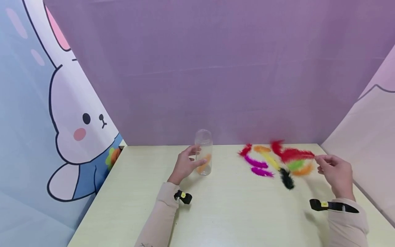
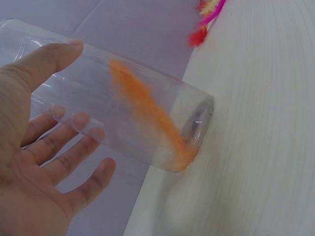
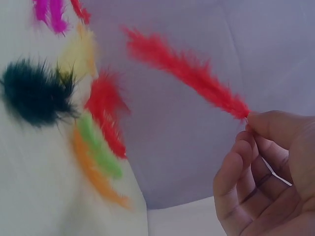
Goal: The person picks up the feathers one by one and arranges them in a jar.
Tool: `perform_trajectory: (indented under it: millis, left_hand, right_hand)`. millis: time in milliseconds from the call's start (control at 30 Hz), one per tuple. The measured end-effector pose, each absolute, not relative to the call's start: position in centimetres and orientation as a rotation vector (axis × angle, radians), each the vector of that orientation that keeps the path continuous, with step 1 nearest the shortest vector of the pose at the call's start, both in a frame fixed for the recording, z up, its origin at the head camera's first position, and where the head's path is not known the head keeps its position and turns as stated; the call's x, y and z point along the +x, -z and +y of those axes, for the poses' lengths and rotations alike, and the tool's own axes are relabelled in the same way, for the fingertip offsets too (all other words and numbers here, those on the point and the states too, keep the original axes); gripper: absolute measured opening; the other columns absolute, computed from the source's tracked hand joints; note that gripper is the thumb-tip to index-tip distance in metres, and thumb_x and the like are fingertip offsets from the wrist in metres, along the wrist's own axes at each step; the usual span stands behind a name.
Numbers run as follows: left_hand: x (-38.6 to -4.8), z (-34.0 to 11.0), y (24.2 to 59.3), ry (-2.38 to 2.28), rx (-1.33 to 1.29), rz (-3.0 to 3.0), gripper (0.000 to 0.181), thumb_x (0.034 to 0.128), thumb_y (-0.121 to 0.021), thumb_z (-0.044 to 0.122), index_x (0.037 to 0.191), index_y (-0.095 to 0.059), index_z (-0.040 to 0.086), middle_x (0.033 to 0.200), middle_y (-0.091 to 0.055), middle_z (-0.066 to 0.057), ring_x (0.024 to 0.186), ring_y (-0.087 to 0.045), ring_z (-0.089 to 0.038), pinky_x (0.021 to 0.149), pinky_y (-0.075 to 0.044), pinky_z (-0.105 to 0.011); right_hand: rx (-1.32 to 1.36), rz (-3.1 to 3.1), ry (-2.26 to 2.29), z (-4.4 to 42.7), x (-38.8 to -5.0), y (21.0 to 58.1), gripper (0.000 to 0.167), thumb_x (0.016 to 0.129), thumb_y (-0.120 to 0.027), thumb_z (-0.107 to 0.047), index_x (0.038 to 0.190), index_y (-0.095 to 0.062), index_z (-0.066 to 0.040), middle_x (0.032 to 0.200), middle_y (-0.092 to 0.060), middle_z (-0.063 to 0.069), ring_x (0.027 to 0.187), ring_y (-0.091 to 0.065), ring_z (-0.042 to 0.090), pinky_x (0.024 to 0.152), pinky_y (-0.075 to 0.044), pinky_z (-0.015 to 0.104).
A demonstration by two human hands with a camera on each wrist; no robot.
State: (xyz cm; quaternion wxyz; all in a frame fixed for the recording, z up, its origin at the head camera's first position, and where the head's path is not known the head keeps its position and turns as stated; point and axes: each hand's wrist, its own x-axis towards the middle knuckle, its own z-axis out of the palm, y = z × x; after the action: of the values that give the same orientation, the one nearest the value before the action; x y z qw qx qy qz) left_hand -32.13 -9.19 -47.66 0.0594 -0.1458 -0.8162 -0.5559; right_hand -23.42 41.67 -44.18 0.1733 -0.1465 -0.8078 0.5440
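Note:
On the left of the feathers, a clear jar (image 1: pixel 203 140) stands upright on the table, with an orange feather (image 2: pixel 147 109) slanting inside it. My left hand (image 1: pixel 184 165) holds the jar from its left side, thumb on the near side and fingers on the far side. At the right, my right hand (image 1: pixel 337 173) pinches the end of a red feather (image 3: pixel 189 73) between thumb and fingertips. That feather is held up in the air, above the loose feathers. Below it lie a green feather (image 3: pixel 100 147), an orange one (image 3: pixel 93 172) and another red one (image 3: pixel 106 110).
More feathers lie towards the back of the table (image 1: pixel 234 209): a dark green one (image 1: pixel 287 178), a yellow one (image 1: pixel 271 160), magenta ones (image 1: pixel 261 171) and a red one (image 1: pixel 246 150) at the left end. A purple cloth backdrop (image 1: pixel 216 75) rises behind the table.

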Motion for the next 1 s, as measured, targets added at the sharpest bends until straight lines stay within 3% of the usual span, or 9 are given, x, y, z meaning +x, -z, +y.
perform_trajectory:
  millis: [167, 400, 500, 733, 1000]
  left_hand:
    - [-32.3, -9.2, 47.7, 1.677, -0.453, -2.471, 0.067, 0.0824, -0.087, 0.029, 0.141, -0.059, 0.013, 0.134, -0.068, -0.004, 0.126, -0.061, -0.028, 0.103, -0.052, -0.055]
    - [-32.3, -9.2, 47.8, 1.684, -0.472, -2.466, 0.066, 0.0826, -0.087, 0.030, 0.141, -0.059, 0.014, 0.133, -0.068, -0.004, 0.124, -0.061, -0.029, 0.102, -0.052, -0.056]
    - [-32.3, -9.2, 47.9, 1.684, -0.471, -2.465, 0.065, 0.0830, -0.087, 0.030, 0.140, -0.060, 0.017, 0.133, -0.068, -0.004, 0.124, -0.061, -0.028, 0.102, -0.052, -0.055]
    - [-32.2, -9.2, 47.7, 1.673, -0.463, -2.471, 0.067, 0.0827, -0.087, 0.030, 0.141, -0.059, 0.013, 0.133, -0.068, -0.004, 0.123, -0.062, -0.027, 0.101, -0.053, -0.053]
    - [-32.1, -9.3, 47.6, 1.687, -0.455, -2.459, 0.064, 0.0824, -0.087, 0.028, 0.139, -0.060, 0.015, 0.133, -0.068, -0.006, 0.123, -0.062, -0.027, 0.101, -0.053, -0.053]
  right_hand:
    - [-0.408, -2.291, -1.516, 41.0, -23.6, 43.7, 0.012, 0.096, -0.072, -0.029, 0.084, -0.073, -0.029, 0.068, -0.066, -0.026, 0.058, -0.065, -0.001, 0.058, -0.055, 0.014]
    - [-0.420, -2.351, -1.403, 39.6, -23.8, 43.0, 0.017, 0.097, -0.070, -0.034, 0.095, -0.075, -0.017, 0.066, -0.063, -0.028, 0.060, -0.065, -0.001, 0.058, -0.054, 0.014]
    - [-0.431, -2.375, -1.346, 39.0, -23.9, 42.8, 0.018, 0.097, -0.069, -0.036, 0.095, -0.075, -0.019, 0.065, -0.062, -0.028, 0.060, -0.065, -0.001, 0.057, -0.053, 0.014]
    - [-0.411, -2.414, -1.246, 37.2, -24.2, 42.3, 0.037, 0.098, -0.067, -0.038, 0.110, -0.072, -0.003, 0.065, -0.061, -0.023, 0.060, -0.062, 0.000, 0.054, -0.051, 0.020]
    - [-0.380, -2.330, -1.313, 35.0, -23.9, 41.0, 0.033, 0.097, -0.069, -0.035, 0.106, -0.071, -0.003, 0.064, -0.062, -0.021, 0.057, -0.063, 0.004, 0.054, -0.054, 0.020]
